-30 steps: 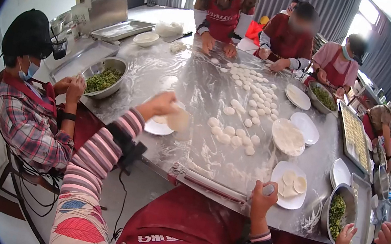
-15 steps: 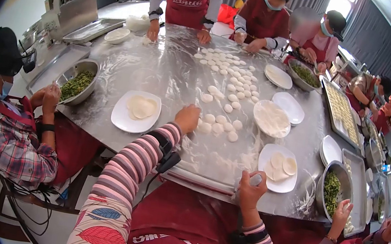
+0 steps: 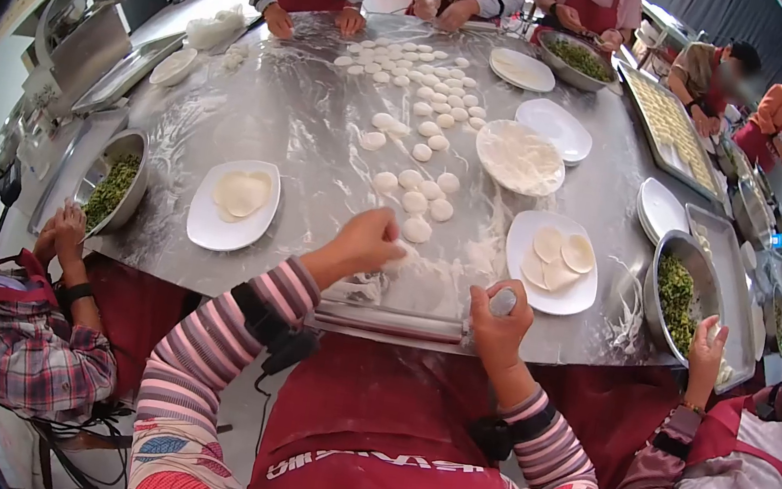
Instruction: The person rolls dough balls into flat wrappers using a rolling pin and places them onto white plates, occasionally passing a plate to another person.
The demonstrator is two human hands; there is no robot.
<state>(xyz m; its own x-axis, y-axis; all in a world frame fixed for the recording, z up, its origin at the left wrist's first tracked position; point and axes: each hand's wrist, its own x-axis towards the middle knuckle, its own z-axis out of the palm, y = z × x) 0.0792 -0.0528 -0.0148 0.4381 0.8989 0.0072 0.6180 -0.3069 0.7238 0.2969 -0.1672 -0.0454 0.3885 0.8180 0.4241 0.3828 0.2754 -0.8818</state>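
Observation:
My left hand is closed over the floured table near its front edge, with a pale dough piece at its fingertips. My right hand is wrapped around a rolling pin at the table edge; one rounded end pokes out above the fist and most of the pin is hidden. Just beyond my left hand lies a cluster of flattened dough pieces. To the right, a white plate carries several rolled wrappers.
Another white plate of wrappers lies to the left. A flour plate stands ahead. Bowls of green filling stand at both sides, beside co-workers. A tray of dumplings is at the far right. Other people work across the steel table.
My left hand has drawn back from the dough cluster toward the front edge, a dough piece at its fingertips. My right hand keeps its grip on the rolling pin. The view has shifted.

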